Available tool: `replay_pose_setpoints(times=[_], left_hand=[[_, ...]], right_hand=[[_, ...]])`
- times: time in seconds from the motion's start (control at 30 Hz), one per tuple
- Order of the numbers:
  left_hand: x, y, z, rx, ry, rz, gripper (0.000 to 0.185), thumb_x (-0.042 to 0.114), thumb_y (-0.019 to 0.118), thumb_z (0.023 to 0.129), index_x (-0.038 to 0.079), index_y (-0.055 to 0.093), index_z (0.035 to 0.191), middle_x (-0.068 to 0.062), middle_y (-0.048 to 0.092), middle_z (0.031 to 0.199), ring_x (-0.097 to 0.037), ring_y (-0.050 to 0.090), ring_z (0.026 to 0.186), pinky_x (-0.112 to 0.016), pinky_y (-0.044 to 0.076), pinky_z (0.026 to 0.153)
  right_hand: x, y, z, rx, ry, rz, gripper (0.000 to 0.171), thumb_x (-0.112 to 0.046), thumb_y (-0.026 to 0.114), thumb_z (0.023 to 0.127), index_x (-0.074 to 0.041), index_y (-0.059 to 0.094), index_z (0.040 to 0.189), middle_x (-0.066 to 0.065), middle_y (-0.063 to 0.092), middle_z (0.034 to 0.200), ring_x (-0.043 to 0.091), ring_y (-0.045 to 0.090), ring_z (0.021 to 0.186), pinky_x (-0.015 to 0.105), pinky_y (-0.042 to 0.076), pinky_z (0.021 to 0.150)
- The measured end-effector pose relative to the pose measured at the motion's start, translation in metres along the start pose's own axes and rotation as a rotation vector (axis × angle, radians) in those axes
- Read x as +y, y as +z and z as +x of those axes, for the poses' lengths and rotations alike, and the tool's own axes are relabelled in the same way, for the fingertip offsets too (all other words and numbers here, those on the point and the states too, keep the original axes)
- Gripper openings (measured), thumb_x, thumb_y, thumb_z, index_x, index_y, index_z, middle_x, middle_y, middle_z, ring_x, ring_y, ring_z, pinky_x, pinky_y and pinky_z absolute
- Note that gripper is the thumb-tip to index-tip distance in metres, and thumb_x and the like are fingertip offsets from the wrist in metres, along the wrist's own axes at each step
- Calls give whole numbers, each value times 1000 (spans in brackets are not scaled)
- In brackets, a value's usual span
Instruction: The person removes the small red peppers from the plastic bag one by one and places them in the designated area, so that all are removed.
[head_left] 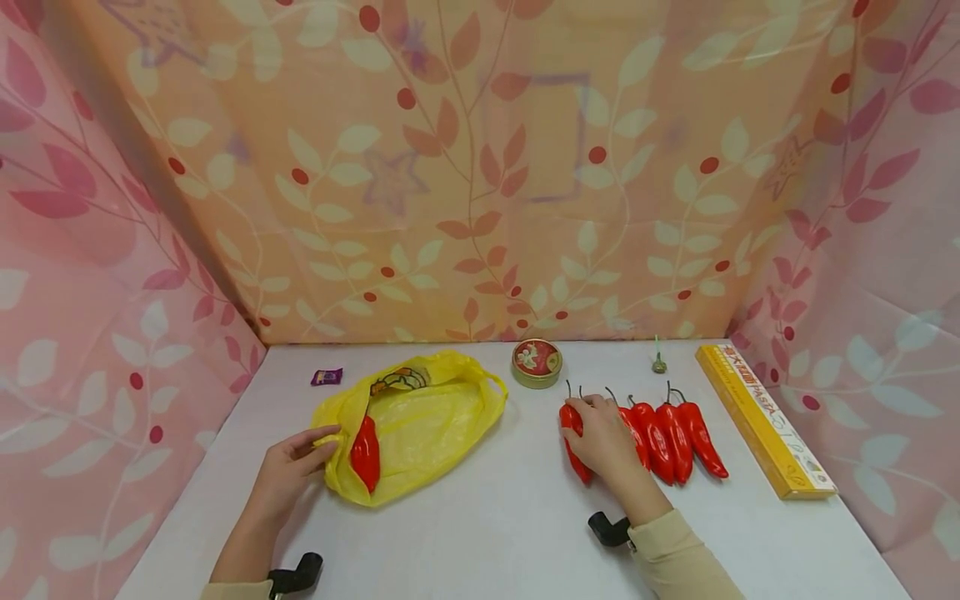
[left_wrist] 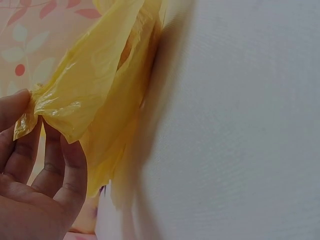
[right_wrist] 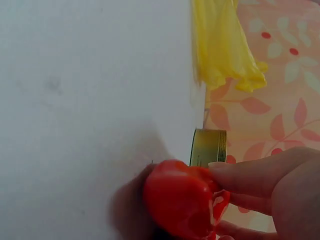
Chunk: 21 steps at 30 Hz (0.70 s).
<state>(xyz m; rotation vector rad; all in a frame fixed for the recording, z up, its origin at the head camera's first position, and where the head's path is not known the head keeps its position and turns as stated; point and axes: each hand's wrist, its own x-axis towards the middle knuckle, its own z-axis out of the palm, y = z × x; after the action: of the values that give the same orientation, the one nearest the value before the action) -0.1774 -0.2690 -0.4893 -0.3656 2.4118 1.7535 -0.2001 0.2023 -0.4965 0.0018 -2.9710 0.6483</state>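
Note:
My left hand (head_left: 288,471) pinches the near-left edge of a yellow plastic bag (head_left: 427,433) between thumb and fingers; the left wrist view shows the gathered film (left_wrist: 70,95). A red chili pepper (head_left: 365,457) lies at the bag's opening, on its left side. Over on the right, my right hand (head_left: 606,442) is at the left end of a row of red chili peppers (head_left: 677,437). Its thumb and fingers grip the leftmost chili pepper (right_wrist: 177,197), whose body shows left of the hand in the head view (head_left: 573,442). The hand hides part of the row.
A round red-and-gold tin (head_left: 537,363) stands at the back middle. A yellow pasta box (head_left: 765,421) lies along the right edge. A small purple packet (head_left: 327,377) is at the back left, and a small green-stemmed item (head_left: 658,358) at the back right. Patterned curtains surround the table.

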Motion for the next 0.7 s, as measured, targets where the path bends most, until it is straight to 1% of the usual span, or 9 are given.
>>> replay_pose_setpoints(times=[0.07,0.17,0.27,0.4,0.57,0.7], left_hand=[[-1,0,0,-1,1,-2,47,31,66,99,12,59,141,-13,50,148,-11,61,111,-21,56,91],[-1,-1,0,-4,3,-5,47,30,66,99,12,59,142,-13,50,149,-10,61,111,-21,56,91],[0,-2,-1,-5,9,-4,47,30,66,99,11,58,142,-12,49,149,-10,61,111,-20,56,91],[0,-3,-2,-4,15,-2,48,31,66,99,11,58,142,-12,50,148,-10,61,110,-20,56,90],[1,-4,-4,0,21,7,48,32,66,99,11,58,141,-12,49,149,-12,61,113,-21,56,92],[0,-4,-4,7,26,8,48,32,67,98,11,59,141,-12,49,149,-14,61,114,-22,56,92]], right_hand=[[1,-1,2,-10,-5,-11,57,-28,80,85,-14,62,137,21,55,137,40,49,124,60,58,84],[2,-5,3,-24,-5,2,57,-28,79,86,-14,62,137,21,54,138,41,48,124,61,57,85],[0,-9,4,-31,4,48,58,-29,79,87,-15,60,139,21,53,140,42,47,127,61,58,84],[-6,-15,4,-32,11,118,58,-30,77,88,-17,59,141,20,52,143,42,47,131,62,56,87],[-20,-23,2,-41,-33,208,56,-31,76,90,-18,58,142,17,53,143,38,49,132,62,53,95],[-32,-30,0,-28,-86,248,57,-32,76,90,-16,58,142,14,57,139,34,54,126,58,53,97]])
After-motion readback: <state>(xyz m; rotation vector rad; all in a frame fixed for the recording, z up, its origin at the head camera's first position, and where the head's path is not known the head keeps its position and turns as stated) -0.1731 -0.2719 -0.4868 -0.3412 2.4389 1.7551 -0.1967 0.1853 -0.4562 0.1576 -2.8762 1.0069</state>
